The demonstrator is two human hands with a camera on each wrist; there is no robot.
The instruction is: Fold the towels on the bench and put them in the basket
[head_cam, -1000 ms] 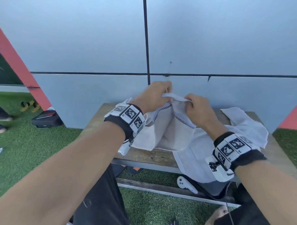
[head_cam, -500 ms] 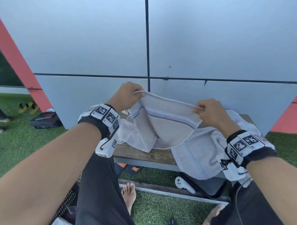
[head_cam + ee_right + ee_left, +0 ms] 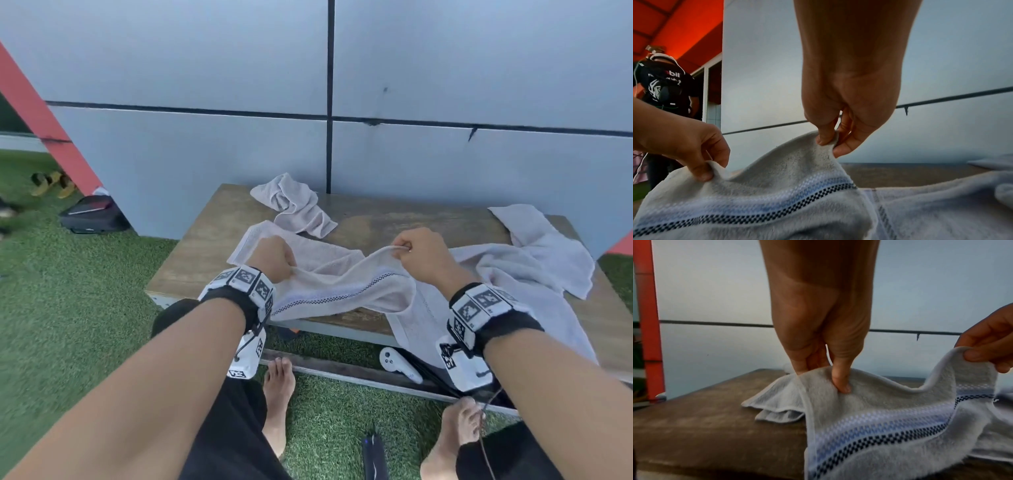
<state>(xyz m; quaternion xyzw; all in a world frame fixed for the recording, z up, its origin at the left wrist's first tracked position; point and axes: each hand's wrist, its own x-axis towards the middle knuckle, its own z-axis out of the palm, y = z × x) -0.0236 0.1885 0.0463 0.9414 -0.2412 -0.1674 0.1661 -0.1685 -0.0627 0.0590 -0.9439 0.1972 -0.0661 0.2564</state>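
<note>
A pale grey towel with a blue and black checked stripe lies over the front of the wooden bench. My left hand pinches its top edge near one corner; thumb and fingers close on the hem of the towel in the left wrist view. My right hand pinches the same edge further right and lifts it a little, so the towel sags between the hands. Its far end lies flat on the bench. No basket is in view.
A crumpled towel lies at the bench's back. A larger towel spreads over the right side and hangs off the front. A grey panel wall stands behind. A white controller lies under the bench; bare feet rest on the grass. Another person stands left.
Both hands have come down and apart from chest height to just above the bench, spreading the towel's edge and laying its far end on the wood. The head view has tilted down.
</note>
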